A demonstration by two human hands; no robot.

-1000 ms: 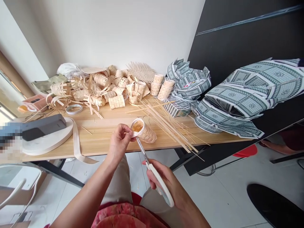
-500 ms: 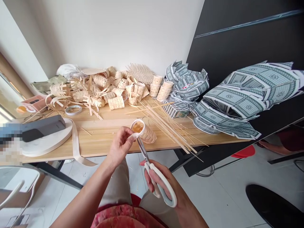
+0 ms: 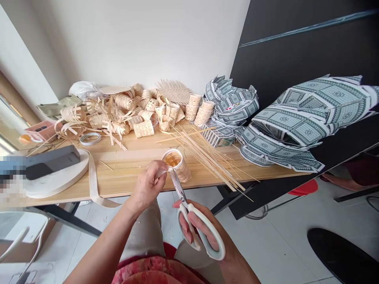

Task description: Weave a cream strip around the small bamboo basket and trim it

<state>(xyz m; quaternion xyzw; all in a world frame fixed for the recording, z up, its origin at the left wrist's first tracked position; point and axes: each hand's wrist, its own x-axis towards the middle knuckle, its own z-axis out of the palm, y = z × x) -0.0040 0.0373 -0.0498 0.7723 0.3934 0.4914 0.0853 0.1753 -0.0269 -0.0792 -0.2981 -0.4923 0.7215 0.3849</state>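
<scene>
A small woven basket [image 3: 184, 172] leans on its side near the table's front edge, its white-edged mouth turned up toward me. My left hand [image 3: 150, 179] is closed in a pinch on a white strip [image 3: 161, 171] at the basket's rim. White-handled scissors [image 3: 181, 192] are in my right hand [image 3: 204, 221], with fingers through the loops. Their blade tips reach the strip beside my left fingertips, at the near side of the rim. Whether the blades are around the strip or only touching it is hard to tell.
Loose bamboo strips [image 3: 207, 157] lie right of the basket. Behind are many small woven baskets [image 3: 144, 129] and a tape roll [image 3: 90, 138]. A flat white coil [image 3: 59, 185] sits left under a grey box [image 3: 50, 161]. Folded-card pieces [image 3: 284, 122] stand at right.
The scissors' handles have spread wider apart, with the tips still at the rim. My left hand has shifted slightly and the basket has tilted a little more upright.
</scene>
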